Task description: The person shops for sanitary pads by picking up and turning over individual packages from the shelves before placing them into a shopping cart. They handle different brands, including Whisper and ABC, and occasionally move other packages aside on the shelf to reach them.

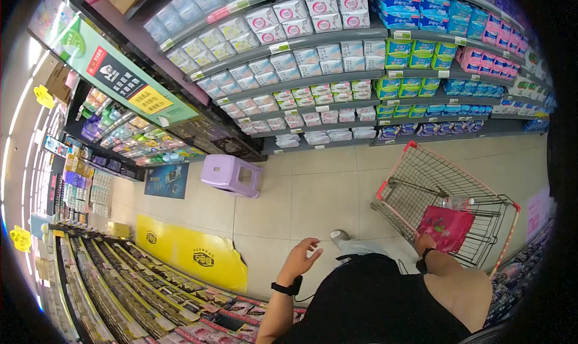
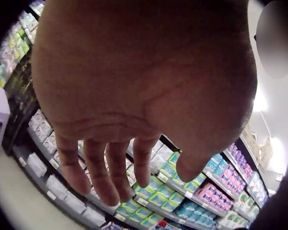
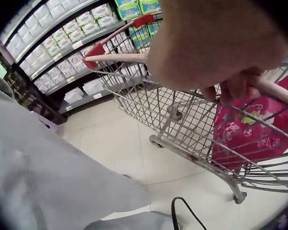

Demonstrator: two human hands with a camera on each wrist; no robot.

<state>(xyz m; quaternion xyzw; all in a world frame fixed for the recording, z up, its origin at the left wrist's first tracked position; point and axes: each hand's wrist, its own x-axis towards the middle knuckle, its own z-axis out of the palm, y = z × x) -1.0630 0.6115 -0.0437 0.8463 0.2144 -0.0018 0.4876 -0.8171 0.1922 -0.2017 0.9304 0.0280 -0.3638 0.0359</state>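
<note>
My right hand [image 1: 425, 243] is on the near side of a shopping cart [image 1: 397, 184]; in the right wrist view the fingers of that hand [image 3: 221, 57] curl round the pale rail of the cart [image 3: 115, 57]. Inside the cart lie a dark pink bag [image 1: 445, 228] and a clear bottle [image 1: 459, 203]. The left hand [image 1: 303, 258] hangs in the air away from the cart, holding nothing. Its palm [image 2: 144, 96] fills much of the left wrist view, fingers loosely extended and spread.
Shelves [image 1: 313, 40] of packaged goods curve along the far side. A purple stool [image 1: 232, 174] stands on the tiled floor at the left, near a yellow floor mat [image 1: 192, 254]. More shelving [image 1: 114, 284] runs along the lower left.
</note>
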